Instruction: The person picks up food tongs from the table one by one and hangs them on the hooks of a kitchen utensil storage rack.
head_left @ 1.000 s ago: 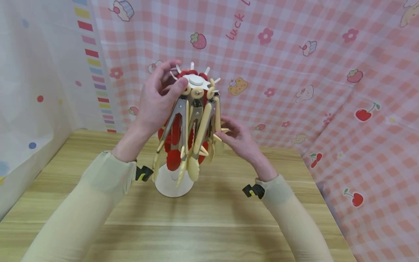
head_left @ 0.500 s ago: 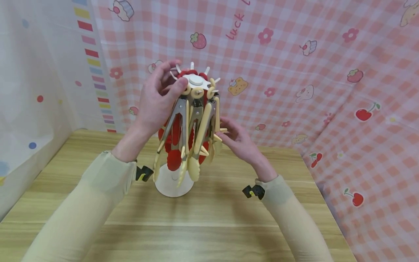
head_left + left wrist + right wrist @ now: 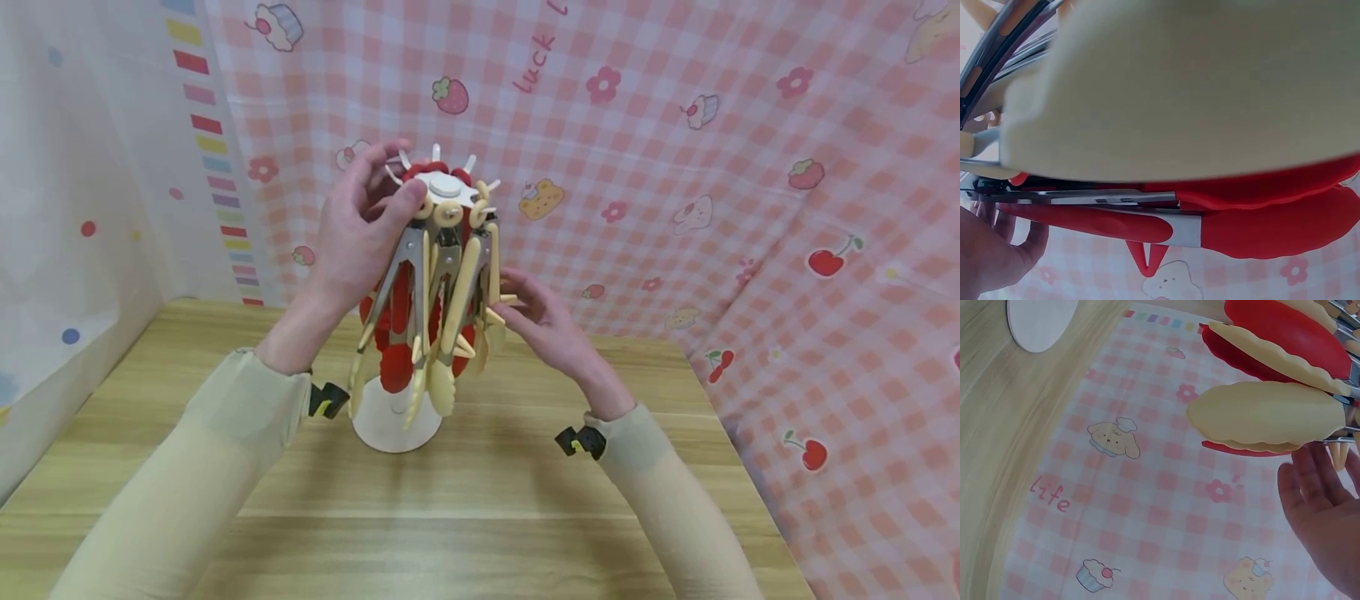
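In the head view, a white stand (image 3: 397, 421) with a round base bears several kitchen tongs on the hooks of its top. Cream tongs (image 3: 442, 387) hang at the front and right, by ring ends; red tongs (image 3: 396, 367) hang among and behind them. My left hand (image 3: 356, 229) grips the stand's top, thumb on the white disc and fingers round its far side. At the right side, my right hand (image 3: 547, 321) holds cream tongs between thumb and fingers; its fingertips are partly hidden. A blurred cream tongs head (image 3: 1179, 94) fills much of the left wrist view.
The stand is on a wooden table (image 3: 465, 517). Behind and to the right hangs a pink checked cloth (image 3: 637, 167), close to the hands. A white dotted cloth (image 3: 75, 208) covers the left side.
The head view has shifted slightly. Both hands keep their places on the stand and the tongs; nothing else visibly moves.
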The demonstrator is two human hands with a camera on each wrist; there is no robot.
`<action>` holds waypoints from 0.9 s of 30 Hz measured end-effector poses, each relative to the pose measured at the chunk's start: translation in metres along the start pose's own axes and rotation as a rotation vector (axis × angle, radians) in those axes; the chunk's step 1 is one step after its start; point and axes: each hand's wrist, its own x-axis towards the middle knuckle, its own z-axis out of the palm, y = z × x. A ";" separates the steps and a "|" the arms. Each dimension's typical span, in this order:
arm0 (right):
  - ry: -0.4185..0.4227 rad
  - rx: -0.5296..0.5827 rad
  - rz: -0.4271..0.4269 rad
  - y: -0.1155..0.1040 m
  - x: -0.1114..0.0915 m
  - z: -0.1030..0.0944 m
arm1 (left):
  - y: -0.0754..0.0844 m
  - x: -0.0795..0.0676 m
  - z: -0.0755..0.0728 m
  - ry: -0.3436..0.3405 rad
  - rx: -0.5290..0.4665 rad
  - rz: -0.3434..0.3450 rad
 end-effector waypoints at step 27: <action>0.418 -0.360 -0.152 0.002 -0.062 -0.032 | 0.001 -0.041 -0.040 -0.039 0.619 0.116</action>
